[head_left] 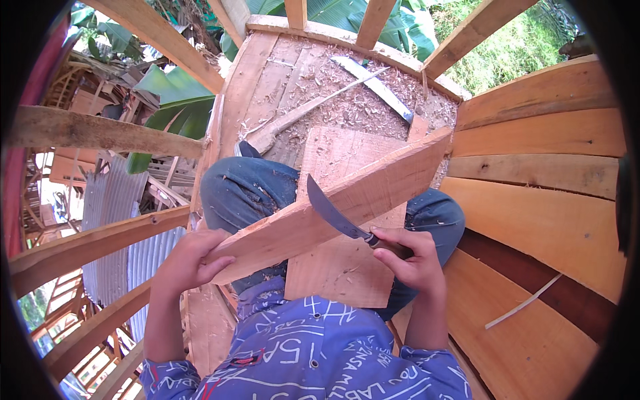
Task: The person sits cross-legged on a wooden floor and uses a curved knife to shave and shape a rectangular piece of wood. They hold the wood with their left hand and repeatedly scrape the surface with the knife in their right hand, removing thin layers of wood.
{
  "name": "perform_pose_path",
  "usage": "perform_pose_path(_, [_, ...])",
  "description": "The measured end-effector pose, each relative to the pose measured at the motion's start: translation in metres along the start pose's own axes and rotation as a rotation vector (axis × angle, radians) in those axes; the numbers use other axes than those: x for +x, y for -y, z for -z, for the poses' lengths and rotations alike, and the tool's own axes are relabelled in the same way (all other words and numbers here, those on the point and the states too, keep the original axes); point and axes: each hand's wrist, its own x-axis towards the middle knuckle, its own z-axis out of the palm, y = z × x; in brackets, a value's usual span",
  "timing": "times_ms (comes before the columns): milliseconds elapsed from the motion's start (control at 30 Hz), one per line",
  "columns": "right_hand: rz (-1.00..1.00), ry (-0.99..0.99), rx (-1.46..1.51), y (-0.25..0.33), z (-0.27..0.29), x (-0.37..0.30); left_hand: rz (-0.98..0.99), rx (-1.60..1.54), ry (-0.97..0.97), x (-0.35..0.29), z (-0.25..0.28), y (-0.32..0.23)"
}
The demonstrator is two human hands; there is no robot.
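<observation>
A long wooden plank [273,245] slants across my lap, its far end up to the right. My left hand [202,259] grips the plank's near left end, thumb over the face and fingers behind. In my right hand [415,257] is a curved knife [328,208] with a dark handle. Its blade points up and left and overlaps the middle of the plank in view; whether the edge touches the wood I cannot tell. Beneath the plank, a wider flat board [347,277] lies over my legs.
Wood shavings [333,90] cover the floorboards ahead. A handsaw [377,90] and a roughly carved wooden piece with a long thin end [293,117] lie there. A plank wall [533,200] stands at right. Open wooden rails [107,127] run along the left, with corrugated metal sheets [113,227] beyond.
</observation>
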Motion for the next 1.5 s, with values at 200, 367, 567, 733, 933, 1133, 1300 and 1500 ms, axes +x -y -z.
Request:
perform_pose_path(200, [-0.129, -0.379, 0.195, -0.011, 0.008, -0.012, -0.004, 0.026, 0.025, -0.004, 0.002, 0.003])
perform_pose_path(367, [-0.114, -0.344, 0.252, -0.009, 0.012, -0.012, -0.033, 0.037, 0.004, -0.003, 0.001, 0.005])
perform_pose_path(567, [-0.005, -0.113, -0.02, -0.005, 0.001, -0.007, -0.025, 0.007, -0.028, 0.0, 0.0, -0.004])
perform_pose_path(733, [-0.084, -0.355, 0.214, -0.004, -0.006, -0.008, -0.038, 0.011, -0.036, -0.002, 0.0, 0.001])
perform_pose_path(933, [0.001, -0.052, -0.026, 0.001, -0.008, -0.002, -0.032, 0.013, -0.028, -0.003, -0.001, 0.004])
perform_pose_path(1133, [-0.1, -0.426, 0.313, -0.008, -0.002, -0.008, -0.07, 0.009, -0.043, -0.002, -0.002, 0.003])
perform_pose_path(1300, [0.019, -0.239, 0.107, -0.019, -0.001, -0.009, -0.053, 0.007, -0.031, 0.0, -0.001, 0.001])
perform_pose_path(1500, [-0.095, -0.335, 0.276, -0.014, -0.011, -0.01, -0.045, -0.005, -0.023, -0.001, -0.001, 0.003])
